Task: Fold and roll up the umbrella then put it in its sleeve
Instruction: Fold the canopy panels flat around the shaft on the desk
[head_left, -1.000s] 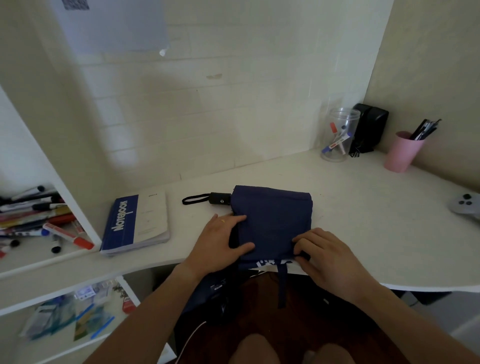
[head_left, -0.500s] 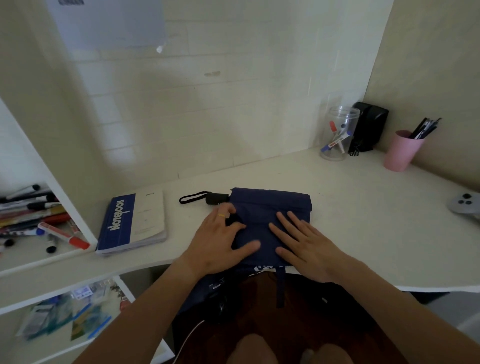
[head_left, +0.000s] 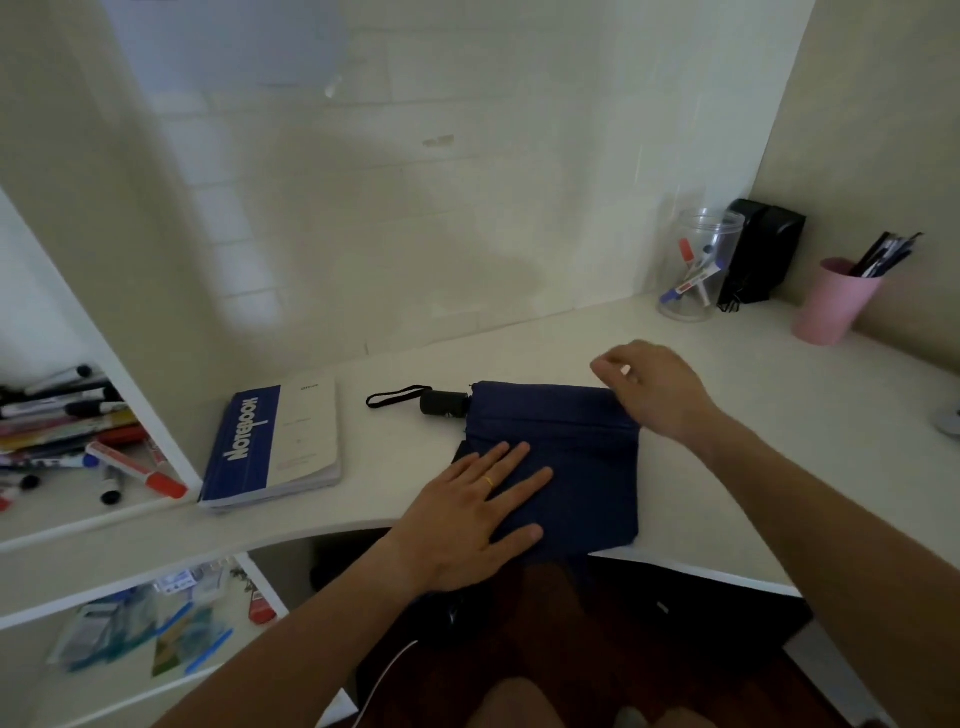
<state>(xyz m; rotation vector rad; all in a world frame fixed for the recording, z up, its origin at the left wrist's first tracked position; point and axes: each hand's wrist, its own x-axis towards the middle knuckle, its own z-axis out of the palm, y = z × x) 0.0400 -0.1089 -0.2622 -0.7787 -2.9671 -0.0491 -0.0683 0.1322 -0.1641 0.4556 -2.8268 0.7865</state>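
A navy blue umbrella (head_left: 582, 457) lies folded flat on the white desk (head_left: 779, 467), its fabric reaching the front edge. Its black handle (head_left: 444, 402) with a wrist strap (head_left: 397, 396) points left. My left hand (head_left: 475, 514) presses flat on the near left part of the fabric, fingers spread. My right hand (head_left: 657, 387) is at the far right corner of the umbrella with fingers curled; whether it pinches the fabric is unclear. No sleeve is visible.
A blue and white notebook (head_left: 272, 447) lies left of the umbrella. Markers (head_left: 78, 447) fill the left shelf. At the back right stand a clear jar (head_left: 696, 265), a black box (head_left: 761, 249) and a pink pen cup (head_left: 831, 301).
My right hand left the near middle of the fabric and moved up to the far right corner. My left hand slid toward the middle. The loose bottom flap now lies folded on the desk.
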